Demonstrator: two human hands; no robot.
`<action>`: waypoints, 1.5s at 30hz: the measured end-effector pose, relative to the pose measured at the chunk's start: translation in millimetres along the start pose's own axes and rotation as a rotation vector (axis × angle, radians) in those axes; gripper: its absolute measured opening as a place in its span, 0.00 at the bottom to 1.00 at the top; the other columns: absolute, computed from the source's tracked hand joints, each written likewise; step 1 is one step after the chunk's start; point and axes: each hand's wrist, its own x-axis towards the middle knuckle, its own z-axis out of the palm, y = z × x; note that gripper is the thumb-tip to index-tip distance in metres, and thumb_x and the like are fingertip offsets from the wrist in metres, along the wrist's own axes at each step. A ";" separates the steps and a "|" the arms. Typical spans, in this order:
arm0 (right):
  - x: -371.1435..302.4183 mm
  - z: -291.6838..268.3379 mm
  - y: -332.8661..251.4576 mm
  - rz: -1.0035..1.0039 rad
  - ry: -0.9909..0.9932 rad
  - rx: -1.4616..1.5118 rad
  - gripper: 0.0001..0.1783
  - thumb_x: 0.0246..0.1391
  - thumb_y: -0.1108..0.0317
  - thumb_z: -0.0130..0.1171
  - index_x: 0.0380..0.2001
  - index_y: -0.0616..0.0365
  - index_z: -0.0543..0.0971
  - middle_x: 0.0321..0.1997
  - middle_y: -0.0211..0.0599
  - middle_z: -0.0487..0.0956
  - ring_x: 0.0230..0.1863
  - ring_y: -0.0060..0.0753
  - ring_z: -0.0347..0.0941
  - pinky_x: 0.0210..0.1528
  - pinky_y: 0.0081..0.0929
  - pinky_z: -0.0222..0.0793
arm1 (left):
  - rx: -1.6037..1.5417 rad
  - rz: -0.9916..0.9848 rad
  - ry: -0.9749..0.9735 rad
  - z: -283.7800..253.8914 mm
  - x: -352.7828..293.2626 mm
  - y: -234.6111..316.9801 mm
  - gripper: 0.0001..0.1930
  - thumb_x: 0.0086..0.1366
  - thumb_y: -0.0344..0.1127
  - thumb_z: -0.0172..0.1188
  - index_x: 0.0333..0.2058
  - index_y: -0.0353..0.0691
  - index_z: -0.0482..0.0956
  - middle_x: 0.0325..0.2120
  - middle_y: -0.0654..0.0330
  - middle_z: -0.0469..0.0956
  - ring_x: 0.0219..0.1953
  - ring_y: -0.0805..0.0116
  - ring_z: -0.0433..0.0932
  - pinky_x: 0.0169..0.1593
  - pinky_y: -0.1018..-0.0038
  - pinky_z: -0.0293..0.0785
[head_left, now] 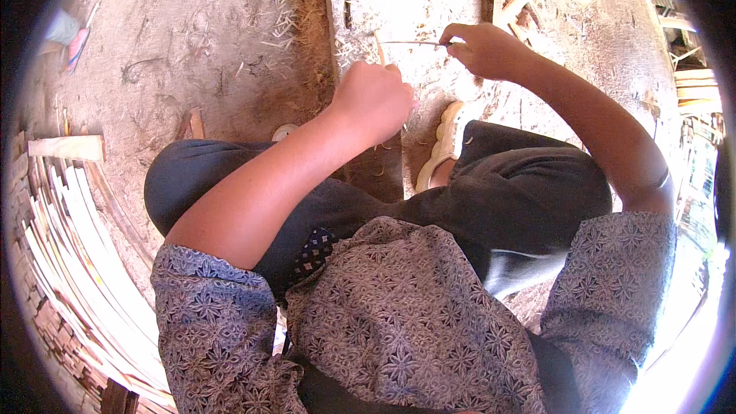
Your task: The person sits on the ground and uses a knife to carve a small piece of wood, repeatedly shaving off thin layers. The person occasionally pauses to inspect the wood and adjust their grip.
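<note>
Right hand (484, 49) pinches one end of a thin bamboo sliver (410, 43), fingertips pressed together on it. Sliver runs from that pinch straight across to the left hand (373, 101), meeting it at its top edge. Left hand is closed in a fist; whether it clamps the sliver or something else is hidden by the knuckles, cannot tell. Both hands are above the person's knees, over the dirt floor (207, 46). Short offcuts (510, 6) lie just beyond the right hand. Stack of split strips (69, 238) sits well off to the left of both hands. Pale sandal (445, 142) is below the sliver, between the hands.
</note>
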 end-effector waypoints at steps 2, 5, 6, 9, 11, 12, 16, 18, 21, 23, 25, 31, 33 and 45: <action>-0.2 3.6 0.7 0.013 0.011 0.031 0.14 0.68 0.62 0.53 0.50 0.56 0.79 0.24 0.51 0.81 0.21 0.43 0.78 0.32 0.40 0.73 | -0.005 0.010 -0.010 3.0 0.4 -0.3 0.17 0.68 0.48 0.59 0.27 0.43 0.85 0.23 0.51 0.82 0.29 0.52 0.85 0.31 0.60 0.80; 10.5 15.2 1.8 0.020 0.033 0.085 0.13 0.68 0.62 0.53 0.50 0.57 0.78 0.26 0.52 0.81 0.24 0.44 0.79 0.33 0.42 0.74 | -0.045 0.010 -0.012 5.9 2.5 -2.4 0.18 0.68 0.48 0.59 0.26 0.42 0.84 0.21 0.52 0.81 0.27 0.53 0.84 0.30 0.59 0.80; 14.2 20.6 2.3 0.037 0.037 0.102 0.13 0.68 0.63 0.52 0.50 0.57 0.78 0.27 0.52 0.82 0.25 0.45 0.80 0.33 0.43 0.74 | -0.069 -0.002 -0.006 6.5 2.9 -3.2 0.18 0.69 0.48 0.58 0.25 0.42 0.84 0.21 0.52 0.81 0.26 0.52 0.84 0.30 0.59 0.80; 18.9 35.5 17.1 -0.120 0.080 -0.009 0.13 0.68 0.64 0.51 0.50 0.57 0.77 0.29 0.55 0.82 0.30 0.54 0.82 0.36 0.48 0.75 | -0.149 -0.015 0.050 5.0 4.6 -5.8 0.19 0.70 0.48 0.57 0.25 0.41 0.84 0.19 0.52 0.81 0.24 0.51 0.84 0.28 0.57 0.80; 19.6 33.5 12.3 -0.111 0.034 0.007 0.13 0.68 0.64 0.51 0.51 0.56 0.74 0.30 0.57 0.82 0.33 0.59 0.82 0.37 0.51 0.75 | -0.192 -0.032 0.082 6.5 2.8 -8.3 0.20 0.70 0.48 0.56 0.26 0.41 0.83 0.18 0.52 0.80 0.23 0.50 0.84 0.27 0.55 0.80; 19.4 32.5 10.4 -0.106 0.011 0.014 0.13 0.68 0.64 0.50 0.52 0.56 0.73 0.30 0.58 0.81 0.34 0.62 0.81 0.37 0.53 0.74 | -0.210 -0.041 0.091 7.8 2.1 -9.2 0.20 0.71 0.48 0.56 0.26 0.41 0.83 0.18 0.51 0.80 0.23 0.50 0.84 0.27 0.55 0.80; 29.6 33.6 0.3 -0.046 -0.021 -0.095 0.13 0.69 0.63 0.50 0.53 0.54 0.70 0.30 0.58 0.81 0.36 0.62 0.82 0.37 0.54 0.74 | -0.246 -0.045 0.145 10.0 -0.8 -13.3 0.20 0.71 0.49 0.55 0.27 0.41 0.82 0.17 0.51 0.79 0.23 0.48 0.83 0.27 0.55 0.80; 44.9 41.6 12.4 -0.047 -0.022 -0.194 0.13 0.70 0.62 0.49 0.53 0.52 0.70 0.30 0.57 0.81 0.38 0.59 0.83 0.39 0.55 0.76 | -0.253 -0.057 0.125 9.2 3.1 -11.5 0.20 0.71 0.50 0.55 0.27 0.41 0.82 0.17 0.50 0.79 0.22 0.48 0.83 0.26 0.54 0.80; 48.1 43.6 16.0 -0.015 -0.043 -0.165 0.13 0.69 0.63 0.49 0.53 0.53 0.71 0.32 0.56 0.82 0.38 0.59 0.83 0.40 0.55 0.76 | -0.255 -0.075 0.126 9.3 3.4 -13.0 0.20 0.72 0.50 0.55 0.28 0.41 0.82 0.16 0.50 0.79 0.22 0.47 0.83 0.26 0.54 0.79; 49.8 33.2 11.5 0.025 -0.080 -0.091 0.14 0.69 0.62 0.50 0.53 0.52 0.72 0.35 0.55 0.83 0.38 0.59 0.83 0.42 0.53 0.76 | -0.259 -0.099 0.144 6.0 4.7 -14.4 0.20 0.71 0.51 0.55 0.28 0.42 0.82 0.16 0.50 0.79 0.22 0.48 0.83 0.25 0.54 0.79; 47.6 32.5 14.9 0.011 -0.048 -0.016 0.14 0.68 0.61 0.52 0.53 0.52 0.75 0.33 0.53 0.83 0.35 0.54 0.82 0.40 0.50 0.75 | -0.277 -0.133 0.160 3.5 5.9 -13.7 0.20 0.71 0.52 0.56 0.29 0.42 0.83 0.16 0.49 0.79 0.22 0.48 0.83 0.26 0.54 0.79; 16.2 15.2 3.9 0.048 -0.061 0.105 0.14 0.68 0.59 0.53 0.51 0.50 0.77 0.32 0.51 0.83 0.31 0.47 0.81 0.38 0.44 0.74 | -0.290 -0.118 0.072 1.3 9.6 -14.4 0.23 0.70 0.54 0.56 0.24 0.43 0.85 0.16 0.48 0.80 0.22 0.48 0.83 0.27 0.53 0.79; 12.6 13.8 1.4 0.024 -0.073 0.067 0.15 0.67 0.57 0.52 0.53 0.46 0.77 0.38 0.51 0.84 0.38 0.54 0.83 0.43 0.48 0.77 | -0.276 -0.123 0.099 2.2 9.7 -13.6 0.24 0.70 0.54 0.56 0.22 0.43 0.84 0.16 0.48 0.80 0.21 0.48 0.83 0.27 0.54 0.79; 55.3 42.0 16.2 -0.019 -0.019 -0.076 0.15 0.69 0.62 0.52 0.55 0.51 0.73 0.31 0.54 0.83 0.32 0.57 0.82 0.38 0.50 0.75 | -0.254 -0.090 0.117 6.5 14.3 -12.5 0.24 0.71 0.54 0.55 0.23 0.42 0.83 0.15 0.50 0.80 0.20 0.49 0.83 0.25 0.55 0.78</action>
